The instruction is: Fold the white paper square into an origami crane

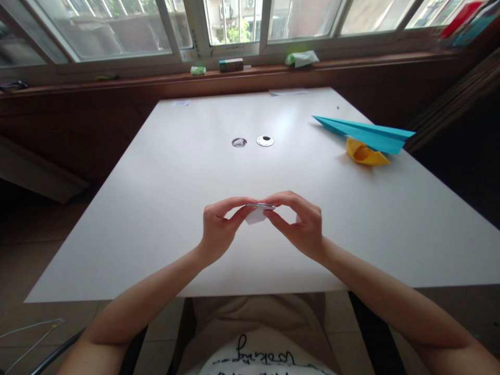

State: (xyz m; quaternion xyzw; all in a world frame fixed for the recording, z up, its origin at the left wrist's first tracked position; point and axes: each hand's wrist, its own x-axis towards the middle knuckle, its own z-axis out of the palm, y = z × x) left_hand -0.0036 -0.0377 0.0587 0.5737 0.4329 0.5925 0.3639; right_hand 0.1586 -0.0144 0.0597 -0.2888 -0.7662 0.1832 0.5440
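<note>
Between my hands, above the front half of the white table, is a small flat round disc (261, 206), seen nearly edge-on. A pale paper-like piece (255, 216) shows just below it; whether it is joined to the disc I cannot tell. My left hand (224, 224) pinches the disc's left edge between thumb and fingers. On the opposite edge, my right hand (299, 221) pinches it the same way. Farther back lie a round disc with a dark picture (239, 142) and a silvery ring-like disc with a dark spot (265, 141), side by side.
The white table (164, 208) spans the view before me. At its right lie a blue paper plane (367, 134) and a yellow paper boat (366, 153), touching or close together. On the window ledge behind are a small box (231, 65) and a green-and-white packet (302, 59).
</note>
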